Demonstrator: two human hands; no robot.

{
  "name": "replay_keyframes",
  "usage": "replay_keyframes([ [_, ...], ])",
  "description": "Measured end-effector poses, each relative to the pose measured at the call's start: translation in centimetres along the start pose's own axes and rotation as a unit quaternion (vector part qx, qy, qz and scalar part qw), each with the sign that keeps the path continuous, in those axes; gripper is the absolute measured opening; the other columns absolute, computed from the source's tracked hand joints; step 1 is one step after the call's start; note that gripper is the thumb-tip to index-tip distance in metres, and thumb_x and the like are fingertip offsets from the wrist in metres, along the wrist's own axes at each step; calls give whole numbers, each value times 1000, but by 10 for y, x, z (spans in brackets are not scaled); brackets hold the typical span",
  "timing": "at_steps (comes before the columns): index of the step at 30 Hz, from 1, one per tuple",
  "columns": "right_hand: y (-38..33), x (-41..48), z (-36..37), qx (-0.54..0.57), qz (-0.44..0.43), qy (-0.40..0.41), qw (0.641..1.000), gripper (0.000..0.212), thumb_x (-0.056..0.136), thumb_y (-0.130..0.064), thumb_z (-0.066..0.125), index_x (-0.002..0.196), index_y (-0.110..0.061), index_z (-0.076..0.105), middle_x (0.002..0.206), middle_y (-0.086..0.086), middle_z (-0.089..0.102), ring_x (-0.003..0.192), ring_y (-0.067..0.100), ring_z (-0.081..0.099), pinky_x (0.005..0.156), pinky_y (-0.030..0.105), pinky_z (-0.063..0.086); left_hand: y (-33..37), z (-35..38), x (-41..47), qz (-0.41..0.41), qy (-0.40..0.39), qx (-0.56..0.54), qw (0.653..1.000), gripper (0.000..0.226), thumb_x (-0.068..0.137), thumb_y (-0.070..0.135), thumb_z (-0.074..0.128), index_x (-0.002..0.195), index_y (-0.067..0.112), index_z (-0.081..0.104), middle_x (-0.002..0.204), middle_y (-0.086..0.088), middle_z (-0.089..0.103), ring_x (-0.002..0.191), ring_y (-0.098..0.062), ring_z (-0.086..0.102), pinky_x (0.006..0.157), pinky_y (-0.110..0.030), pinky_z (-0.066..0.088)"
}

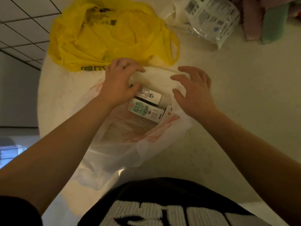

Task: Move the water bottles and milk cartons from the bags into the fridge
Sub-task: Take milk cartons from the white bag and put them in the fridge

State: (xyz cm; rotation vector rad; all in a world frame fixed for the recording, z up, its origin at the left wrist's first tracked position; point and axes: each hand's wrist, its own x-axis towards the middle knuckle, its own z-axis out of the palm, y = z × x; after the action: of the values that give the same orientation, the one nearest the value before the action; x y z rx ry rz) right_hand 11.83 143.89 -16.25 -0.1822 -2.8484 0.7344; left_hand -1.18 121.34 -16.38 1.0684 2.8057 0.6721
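A white translucent plastic bag [130, 144] lies open on the round table [228, 95] in front of me. Inside it lie milk cartons: one with green print [145, 110], a white one [150, 96] just beyond it, and the corner of a third [168, 112] at the right. My left hand [120, 82] grips the far rim of the bag, fingers curled over the plastic, its thumb next to the white carton. Hovering over the bag's right side, my right hand [193, 92] has its fingers spread and loosely bent, holding nothing. No water bottles show.
A crumpled yellow plastic bag [110, 35] lies on the table beyond the white one. At the back right sit a clear printed package [210, 20] and pink and green cloth [267, 22]. The table edge curves down the left; tiled floor [21, 26] lies past it.
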Motion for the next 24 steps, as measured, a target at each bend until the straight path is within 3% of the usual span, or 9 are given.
replay_keyframes([
  [3, -21, -7, 7, 17, -97, -92, 991, 33, 83, -23, 65, 115, -20, 68, 127, 2, 60, 121, 29, 50, 103, 44, 33, 4, -1, -20, 53, -65, 36, 996, 31, 84, 32, 63, 113, 22, 68, 121, -4, 59, 113, -34, 50, 89, -46, 40],
  [7, -37, -25, 27, -44, -76, -248, 965, 45, 87, -35, 62, 131, -26, 56, 140, 0, 46, 127, 26, 41, 103, 41, 32, -6, 2, -31, -42, -169, 62, 983, 49, 89, 36, 63, 137, 34, 52, 146, 2, 45, 133, -30, 37, 104, -52, 31],
  [12, -47, -38, 40, -127, -89, -231, 961, 53, 82, -48, 63, 128, -23, 58, 135, 4, 43, 116, 28, 45, 97, 43, 35, -23, 2, -20, -88, -224, -5, 971, 54, 82, 52, 44, 135, 41, 44, 136, -1, 55, 124, -29, 51, 99, -56, 43],
  [16, -53, -41, 46, -159, -87, -206, 962, 49, 79, -41, 68, 122, -19, 60, 121, 8, 53, 103, 30, 53, 90, 43, 40, -27, 5, -9, -85, -234, -11, 968, 35, 86, 29, 61, 121, 32, 56, 121, -1, 66, 109, -25, 61, 89, -46, 51],
  [20, -65, -41, 57, -186, -76, -191, 961, 42, 82, -29, 67, 121, -17, 54, 113, 8, 61, 100, 32, 59, 86, 43, 39, -29, 8, -7, -89, -229, 17, 969, 35, 84, 26, 67, 118, 29, 58, 116, 0, 67, 106, -25, 61, 85, -45, 52],
  [24, -70, -38, 59, -192, -56, -189, 961, 46, 85, -23, 60, 129, -18, 47, 121, 5, 60, 108, 31, 57, 89, 42, 36, -32, 8, -16, -90, -194, 13, 977, 35, 84, 29, 67, 118, 24, 60, 117, -3, 66, 107, -28, 60, 83, -45, 52],
])
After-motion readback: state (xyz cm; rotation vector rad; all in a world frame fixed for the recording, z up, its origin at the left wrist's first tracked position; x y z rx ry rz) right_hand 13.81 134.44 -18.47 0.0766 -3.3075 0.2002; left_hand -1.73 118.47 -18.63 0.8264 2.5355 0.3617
